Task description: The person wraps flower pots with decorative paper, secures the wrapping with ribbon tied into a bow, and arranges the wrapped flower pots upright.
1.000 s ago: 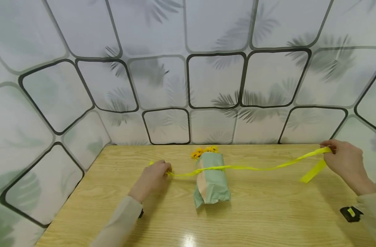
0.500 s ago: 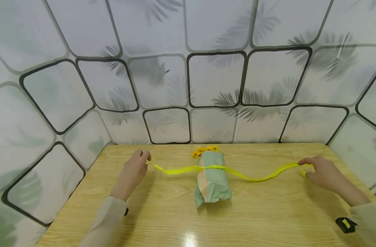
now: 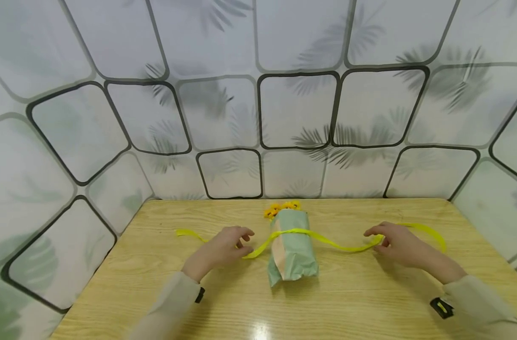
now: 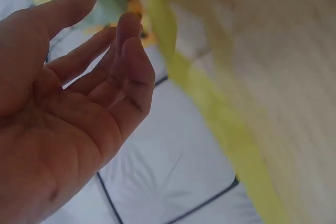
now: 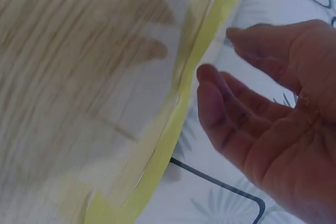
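Observation:
A bouquet wrapped in pale green paper lies mid-table, its yellow-orange flowers toward the wall. Across the wrap runs a yellow ribbon, with an end trailing out on each side. Left of the bouquet, my left hand hovers by the ribbon, fingers loosely bent and thumb apart, as the left wrist view confirms. My right hand is over the ribbon's right stretch. In the right wrist view, the right hand's fingers are relaxed beside the ribbon, with nothing between them and the thumb.
The wooden table meets a wall covering with dark-outlined rounded squares and leaf prints along its back edge. Another patterned panel borders the left side. A small black device sits at the right wrist.
Both hands have let go of the ribbon's ends and moved inward toward the bouquet. The ribbon, earlier stretched out between them, now lies slack on the table. The bouquet stays in place.

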A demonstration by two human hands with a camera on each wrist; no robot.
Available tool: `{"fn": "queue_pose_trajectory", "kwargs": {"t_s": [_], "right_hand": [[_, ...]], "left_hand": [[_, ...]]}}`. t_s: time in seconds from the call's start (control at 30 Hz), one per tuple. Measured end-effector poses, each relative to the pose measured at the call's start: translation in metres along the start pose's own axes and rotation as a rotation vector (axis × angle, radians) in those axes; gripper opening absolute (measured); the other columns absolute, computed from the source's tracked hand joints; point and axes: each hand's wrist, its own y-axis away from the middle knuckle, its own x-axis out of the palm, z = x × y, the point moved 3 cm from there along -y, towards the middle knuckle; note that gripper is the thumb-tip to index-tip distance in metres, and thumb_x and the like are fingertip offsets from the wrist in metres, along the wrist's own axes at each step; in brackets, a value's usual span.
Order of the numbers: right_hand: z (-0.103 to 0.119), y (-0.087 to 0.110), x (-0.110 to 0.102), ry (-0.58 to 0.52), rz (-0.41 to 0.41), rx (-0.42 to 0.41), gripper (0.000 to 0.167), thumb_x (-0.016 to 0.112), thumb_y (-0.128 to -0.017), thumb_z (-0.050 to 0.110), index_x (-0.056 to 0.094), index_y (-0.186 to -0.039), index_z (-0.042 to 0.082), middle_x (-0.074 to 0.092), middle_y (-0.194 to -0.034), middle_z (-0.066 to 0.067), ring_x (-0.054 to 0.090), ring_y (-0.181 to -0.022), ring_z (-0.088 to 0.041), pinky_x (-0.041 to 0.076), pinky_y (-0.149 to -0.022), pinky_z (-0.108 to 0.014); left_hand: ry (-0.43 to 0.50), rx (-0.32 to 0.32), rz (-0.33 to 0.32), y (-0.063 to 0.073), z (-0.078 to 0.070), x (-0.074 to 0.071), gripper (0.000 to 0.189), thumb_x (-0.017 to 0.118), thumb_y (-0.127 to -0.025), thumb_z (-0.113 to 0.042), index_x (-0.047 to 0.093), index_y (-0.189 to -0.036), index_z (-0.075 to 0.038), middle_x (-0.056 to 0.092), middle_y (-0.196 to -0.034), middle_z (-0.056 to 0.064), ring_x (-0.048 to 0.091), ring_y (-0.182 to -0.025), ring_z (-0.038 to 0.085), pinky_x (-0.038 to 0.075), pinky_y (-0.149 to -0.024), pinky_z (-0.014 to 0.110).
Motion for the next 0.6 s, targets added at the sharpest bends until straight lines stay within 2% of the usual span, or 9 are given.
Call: {"fn": "queue_pose_trajectory", "kwargs": {"t_s": [0.1, 0.2, 0.33, 0.47, 0.53, 0.6], "right_hand": [[-0.004, -0.004, 0.001, 0.032, -0.002, 0.040, 0.035, 0.072, -0.090, 0.003, 0.066, -0.124, -0.002, 0.063, -0.115, -0.026, 0.061, -0.074, -0.008, 0.051, -0.061, -0.026], [-0.015, -0.004, -0.002, 0.087, -0.039, 0.100, 0.040, 0.069, -0.088, 0.000, 0.063, -0.126, -0.008, 0.061, -0.114, -0.034, 0.059, -0.074, -0.017, 0.048, -0.059, -0.031], [-0.040, 0.003, -0.013, 0.133, -0.062, 0.226, 0.048, 0.067, -0.089, 0.002, 0.054, -0.132, -0.015, 0.053, -0.112, -0.042, 0.057, -0.076, -0.035, 0.046, -0.057, -0.039], [-0.067, 0.016, -0.024, 0.097, -0.029, 0.407, 0.056, 0.057, -0.093, 0.007, 0.041, -0.140, -0.020, 0.041, -0.123, -0.054, 0.052, -0.098, -0.061, 0.050, -0.064, -0.054], [-0.078, 0.021, -0.028, 0.078, -0.019, 0.463, 0.060, 0.054, -0.092, 0.008, 0.038, -0.140, -0.023, 0.042, -0.127, -0.055, 0.053, -0.097, -0.059, 0.050, -0.065, -0.054], [-0.087, 0.026, -0.030, 0.072, -0.009, 0.490, 0.060, 0.053, -0.089, 0.008, 0.039, -0.138, -0.024, 0.047, -0.125, -0.052, 0.056, -0.085, -0.048, 0.048, -0.062, -0.048]], "left_hand": [[0.024, 0.009, 0.039, -0.008, -0.002, 0.016, 0.039, 0.065, -0.101, -0.015, 0.059, -0.136, 0.001, 0.070, -0.123, 0.016, 0.071, -0.101, 0.025, 0.060, -0.084, 0.036], [0.010, 0.020, 0.032, -0.012, -0.003, 0.024, 0.031, 0.067, -0.099, -0.012, 0.065, -0.129, -0.002, 0.073, -0.112, 0.010, 0.070, -0.097, 0.021, 0.058, -0.081, 0.033], [0.000, 0.049, 0.000, -0.013, -0.002, 0.023, 0.013, 0.069, -0.098, -0.012, 0.073, -0.110, -0.008, 0.072, -0.096, 0.003, 0.064, -0.085, 0.014, 0.054, -0.073, 0.027], [0.055, 0.028, -0.052, -0.010, 0.002, 0.015, 0.007, 0.066, -0.101, -0.018, 0.072, -0.101, -0.014, 0.069, -0.095, -0.002, 0.059, -0.079, 0.008, 0.051, -0.067, 0.024], [0.105, 0.006, -0.088, -0.008, 0.002, 0.009, 0.009, 0.065, -0.102, -0.022, 0.070, -0.105, -0.015, 0.069, -0.096, -0.003, 0.059, -0.078, 0.007, 0.051, -0.067, 0.024], [0.175, -0.003, -0.125, -0.006, 0.002, 0.002, 0.014, 0.066, -0.102, -0.024, 0.068, -0.112, -0.014, 0.071, -0.097, -0.002, 0.062, -0.080, 0.008, 0.053, -0.068, 0.024]]}}
